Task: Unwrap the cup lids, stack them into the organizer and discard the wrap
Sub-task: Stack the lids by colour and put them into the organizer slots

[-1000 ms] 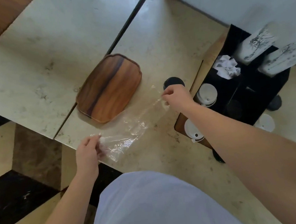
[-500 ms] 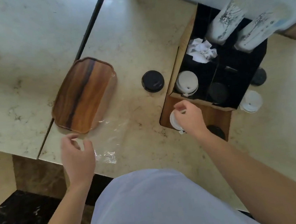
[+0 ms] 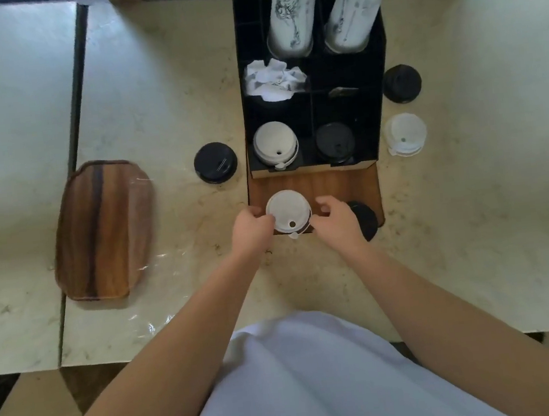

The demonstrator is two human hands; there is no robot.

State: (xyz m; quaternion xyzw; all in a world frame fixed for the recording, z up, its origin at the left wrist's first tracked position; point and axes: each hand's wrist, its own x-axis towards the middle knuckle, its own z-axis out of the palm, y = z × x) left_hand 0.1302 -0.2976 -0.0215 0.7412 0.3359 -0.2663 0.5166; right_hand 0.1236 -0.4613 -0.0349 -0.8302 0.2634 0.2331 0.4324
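A stack of white cup lids [image 3: 287, 210] stands on the wooden front ledge of the organizer [image 3: 348, 179]. My left hand [image 3: 251, 228] grips its left side and my right hand [image 3: 337, 219] its right side. The black organizer [image 3: 381, 95] holds white lids [image 3: 274, 141] in its front left compartment and black lids [image 3: 334, 141] in its front right one. The clear plastic wrap [image 3: 152, 281] lies flat on the counter, partly over the wooden tray's right edge. A black lid stack [image 3: 366, 220] sits partly hidden behind my right hand.
A wooden tray [image 3: 99, 229] lies at the left. Black lids [image 3: 215, 162] stand left of the organizer. More black lids [image 3: 401, 83] and white lids [image 3: 405, 133] stand to its right. Two paper cup stacks [image 3: 290, 13] and crumpled white paper [image 3: 274, 79] fill the rear compartments.
My left hand let go of the wrap, which now lies on the counter, and moved right to the white lid stack. My right hand stayed at the stack. The view shifted right.
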